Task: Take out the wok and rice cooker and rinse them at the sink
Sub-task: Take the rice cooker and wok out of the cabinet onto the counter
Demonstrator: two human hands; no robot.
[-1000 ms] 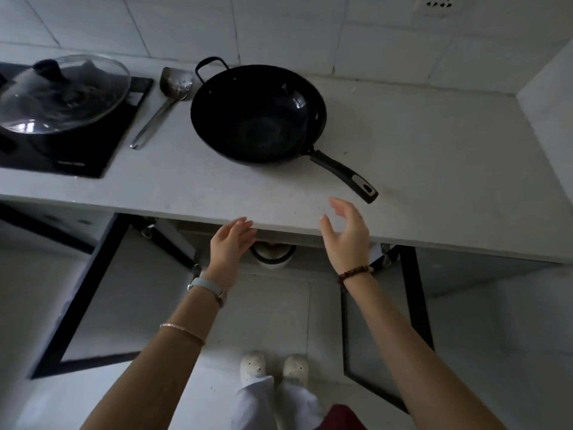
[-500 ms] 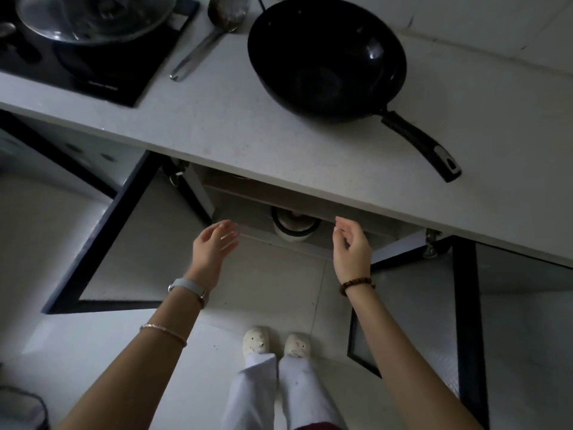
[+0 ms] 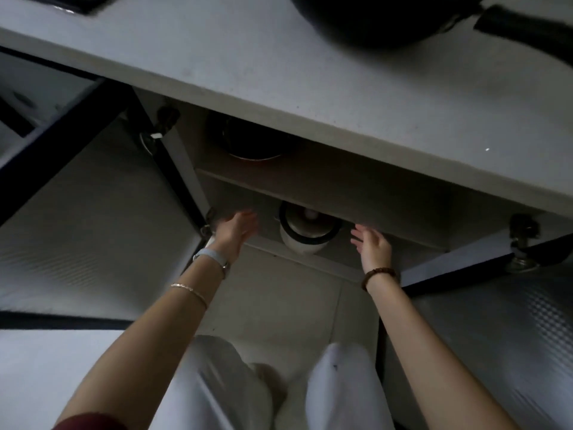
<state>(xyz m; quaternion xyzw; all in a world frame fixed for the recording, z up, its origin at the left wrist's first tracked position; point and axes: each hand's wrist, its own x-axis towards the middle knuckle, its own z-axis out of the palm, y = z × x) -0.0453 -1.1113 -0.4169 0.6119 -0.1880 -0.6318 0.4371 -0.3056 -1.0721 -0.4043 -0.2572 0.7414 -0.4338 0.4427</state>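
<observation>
My left hand (image 3: 234, 229) and right hand (image 3: 372, 245), fingers spread, flank the rice cooker (image 3: 305, 232) without touching it.

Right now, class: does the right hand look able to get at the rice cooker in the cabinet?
Probably yes. The right hand is open beside the rice cooker, apart from it, with nothing between them. The cabinet door on that side stands open, and the shelf above seems to leave room.

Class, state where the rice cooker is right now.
Head view, centre: the rice cooker sits low in the open cabinet under the countertop, between the left hand and right hand, neither touching it.
</observation>
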